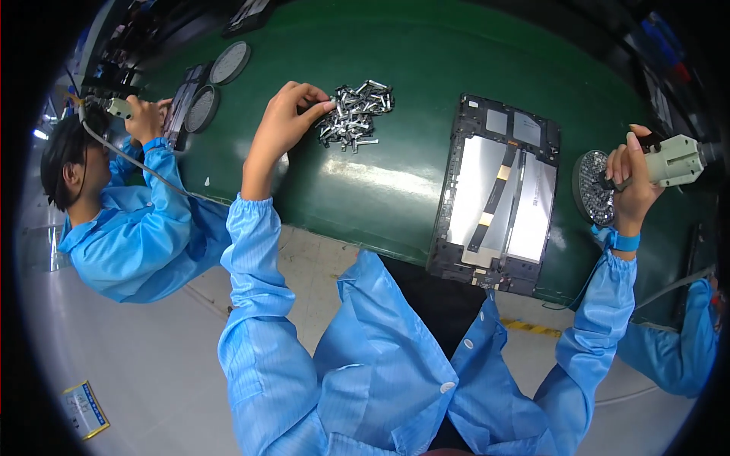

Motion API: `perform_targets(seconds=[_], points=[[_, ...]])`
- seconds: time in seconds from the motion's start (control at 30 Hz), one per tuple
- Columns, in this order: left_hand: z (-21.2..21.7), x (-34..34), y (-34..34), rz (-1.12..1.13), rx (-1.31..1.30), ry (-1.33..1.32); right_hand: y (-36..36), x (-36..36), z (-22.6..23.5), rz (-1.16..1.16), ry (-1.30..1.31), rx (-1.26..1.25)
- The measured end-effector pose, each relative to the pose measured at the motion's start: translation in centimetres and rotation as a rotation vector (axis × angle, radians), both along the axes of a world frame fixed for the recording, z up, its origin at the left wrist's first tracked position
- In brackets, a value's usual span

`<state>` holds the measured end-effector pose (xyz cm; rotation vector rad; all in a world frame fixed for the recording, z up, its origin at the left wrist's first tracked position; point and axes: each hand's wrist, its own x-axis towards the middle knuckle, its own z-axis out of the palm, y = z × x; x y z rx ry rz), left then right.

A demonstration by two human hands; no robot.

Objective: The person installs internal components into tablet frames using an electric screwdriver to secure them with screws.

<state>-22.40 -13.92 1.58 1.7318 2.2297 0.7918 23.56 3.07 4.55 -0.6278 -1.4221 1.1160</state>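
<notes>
Metal brackets [354, 112], small and silver, are heaped in a loose pile on the green worktop [380, 190], toward its far edge and left of centre. The left hand [285, 121] is placed at the left side of the pile, thumb and forefinger pressed together on one piece at the heap's edge; the other fingers are curled above it.

An opened tablet chassis [496, 196] is laid face down near the front edge of the worktop, right of centre. Its black frame is seen around silver shielding plates, and a dark flex ribbon with yellowish sections is run diagonally across the middle. The chassis is well apart from the pile.

A round grey screw tray [591, 190], studded with small bright points, is set just beside the right side of the chassis. The right hand [630, 182] is held over this tray, fingers wrapped tight around a pale grey electric screwdriver [673, 159], whose body is extended toward the right edge of the view. The tip of the tool is hidden behind the hand.

Both forearms are covered by light blue smock sleeves, and a blue band is worn at the right wrist.

At the left end of the worktop, another person in a matching blue smock [137, 228] is seated, with two round grey trays [228, 62] and a dark device nearby. A further blue sleeve [677, 349] is seen at the right rim.
</notes>
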Motion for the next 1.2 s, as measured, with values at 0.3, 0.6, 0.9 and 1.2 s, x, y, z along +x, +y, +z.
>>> perform_targets(seconds=[0.3, 0.6, 0.9, 1.2], points=[[1.5, -0.1, -1.5, 0.050, 0.292, -0.203, -0.7, 0.1, -0.3, 0.025, 0.017, 0.024], [4.6, 2.1, -0.9, -0.200, 0.546, 0.335, -0.5, 0.0, -0.3, 0.036, 0.032, 0.041], [3.4, 9.5, 5.5, -0.215, 0.538, -0.427, -1.0, -0.2, 0.0, 0.003, 0.034, 0.023], [0.8, 11.7, 9.3, -0.416, 0.135, -0.663, -1.1, -0.4, 0.3, -0.021, 0.025, 0.022]])
